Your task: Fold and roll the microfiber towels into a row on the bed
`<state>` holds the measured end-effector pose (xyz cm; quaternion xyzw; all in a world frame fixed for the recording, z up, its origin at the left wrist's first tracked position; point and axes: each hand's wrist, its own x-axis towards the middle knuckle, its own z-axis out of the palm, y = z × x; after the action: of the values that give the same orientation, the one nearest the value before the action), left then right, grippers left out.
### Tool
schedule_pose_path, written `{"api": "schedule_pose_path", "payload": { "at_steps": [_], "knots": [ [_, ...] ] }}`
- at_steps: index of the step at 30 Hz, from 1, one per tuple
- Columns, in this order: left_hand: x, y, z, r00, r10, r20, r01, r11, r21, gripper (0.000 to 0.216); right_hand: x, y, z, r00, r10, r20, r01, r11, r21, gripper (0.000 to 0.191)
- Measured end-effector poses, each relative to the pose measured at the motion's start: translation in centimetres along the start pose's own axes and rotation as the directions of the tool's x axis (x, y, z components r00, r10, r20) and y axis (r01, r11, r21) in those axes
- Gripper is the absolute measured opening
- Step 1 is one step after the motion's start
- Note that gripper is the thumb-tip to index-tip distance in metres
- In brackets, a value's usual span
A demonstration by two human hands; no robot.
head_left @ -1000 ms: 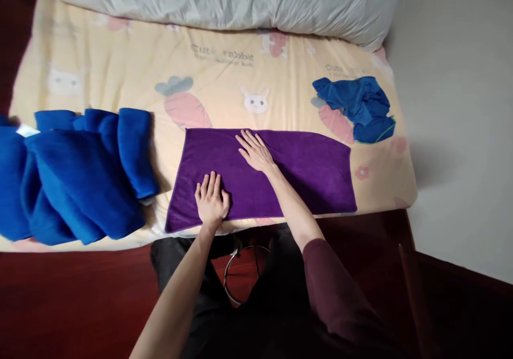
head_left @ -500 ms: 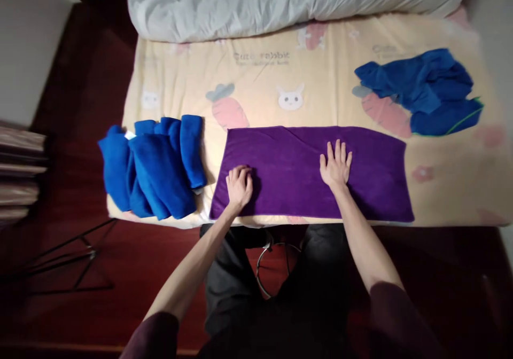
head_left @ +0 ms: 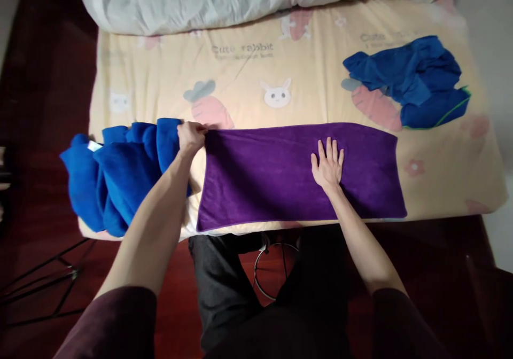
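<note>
A purple towel (head_left: 272,182) lies spread lengthwise along the near edge of the bed. My left hand (head_left: 191,137) pinches its far left corner between thumb and fingers. Flat on the towel, right of its middle, rests my right hand (head_left: 328,165) with fingers spread. Close beside my left forearm is a group of folded blue towels (head_left: 124,172), partly covered by that arm; a small white tag shows on one of them.
The bed sheet (head_left: 240,97) is pale yellow with carrot and rabbit prints. A crumpled blue cloth (head_left: 417,76) with a green edge lies at the far right. Along the back is a grey-white quilt (head_left: 200,1). A thin black metal stand (head_left: 60,279) is at the lower left.
My left hand has moved from the towel's left part up to its far left corner and gripped it. My right hand stays flat on the towel. The view has shifted slightly.
</note>
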<state>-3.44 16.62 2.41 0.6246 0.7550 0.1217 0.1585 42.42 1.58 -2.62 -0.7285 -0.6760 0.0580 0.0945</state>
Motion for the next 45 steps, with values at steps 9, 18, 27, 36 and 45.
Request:
{"api": "schedule_pose_path", "payload": {
  "at_steps": [9, 18, 27, 36, 45],
  "knots": [
    [-7.5, 5.0, 2.2, 0.96, 0.277, -0.048, -0.274, 0.96, 0.05, 0.062, 0.0, -0.2, -0.3, 1.0, 0.017, 0.025, -0.017, 1.0, 0.015, 0.067],
    [-11.7, 9.4, 7.3, 0.922, 0.368, 0.122, -0.371, 0.929, -0.001, 0.07, -1.6, -1.4, -0.9, 0.996, -0.008, 0.089, 0.005, 0.999, 0.034, 0.07],
    [-2.3, 12.4, 6.6, 0.824, 0.541, 0.167, -0.54, 0.84, -0.053, 0.046, -8.5, -5.1, -1.0, 0.995, -0.079, 0.065, 0.068, 0.986, 0.152, 0.059],
    [2.7, 16.9, 9.3, 0.721, 0.587, 0.368, -0.565, 0.806, -0.178, 0.027, -8.1, -5.1, -0.8, 0.998, -0.06, 0.032, 0.049, 0.963, 0.266, 0.056],
    [2.7, 17.4, 9.7, 0.766, 0.533, 0.36, -0.585, 0.81, 0.045, 0.027, -8.2, -5.2, -1.0, 0.997, -0.064, 0.034, 0.052, 0.957, 0.284, 0.056]
  ]
}}
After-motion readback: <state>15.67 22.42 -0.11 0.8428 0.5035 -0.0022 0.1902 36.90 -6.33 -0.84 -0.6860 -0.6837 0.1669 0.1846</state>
